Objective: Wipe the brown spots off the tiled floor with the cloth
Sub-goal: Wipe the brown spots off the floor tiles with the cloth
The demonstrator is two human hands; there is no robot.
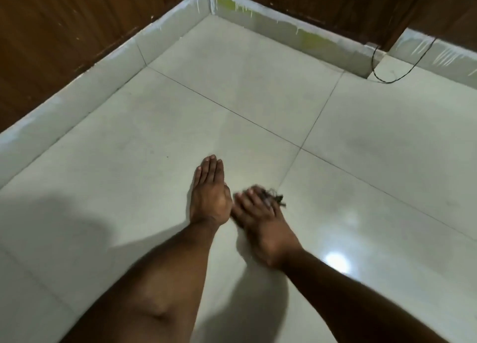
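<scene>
Few brown spots show on the floor; only a faint speck lies left of your hands. A dark frayed scrap, perhaps the cloth, peeks from under your right hand, which is blurred, so I cannot tell whether its fingers grip it or only press it. Flatten it and rub toward the speck. Your left hand is flat, fingers straight and together, holding nothing.

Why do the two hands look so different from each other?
The left hand is sharp in the picture, while the right hand is blurred. The left hand's fingers are straight, pressed together and hold nothing; the right hand has a small dark frayed clump at its fingers. Both are bare and hover over the pale tiled floor.
</scene>
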